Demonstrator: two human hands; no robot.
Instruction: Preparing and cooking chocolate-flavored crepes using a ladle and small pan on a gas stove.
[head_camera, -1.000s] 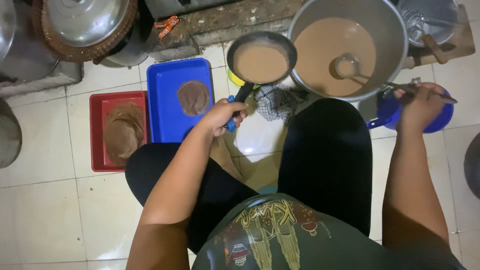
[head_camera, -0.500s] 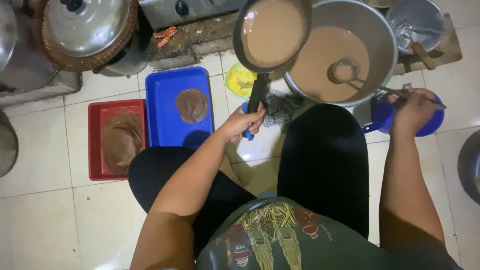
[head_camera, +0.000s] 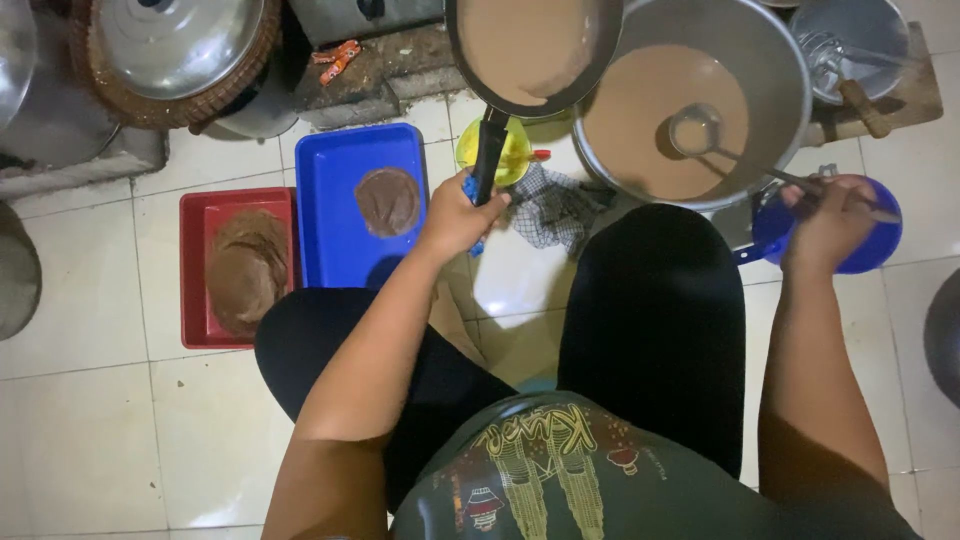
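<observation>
My left hand (head_camera: 458, 212) grips the black handle of a frying pan (head_camera: 533, 50) coated with a thin layer of light brown batter, held at the top of the view beside the big pot. My right hand (head_camera: 827, 218) holds the long handle of a metal ladle (head_camera: 697, 130), whose bowl rests in the brown batter inside a large metal pot (head_camera: 783, 70). Under the right hand lies a blue round lid (head_camera: 872, 245). I sit with my knees in black trousers spread toward the pot.
A blue tray (head_camera: 338, 235) holds one brown crepe (head_camera: 388, 200); a red tray (head_camera: 196, 300) beside it holds a stack of crepes (head_camera: 246, 270). A yellow cup (head_camera: 514, 160) and checked cloth (head_camera: 555, 210) lie on the white tiled floor. A metal lid (head_camera: 175, 45) sits top left.
My left hand has lifted the pan up and away from me, toward the top of the view. The right hand stays on the ladle handle.
</observation>
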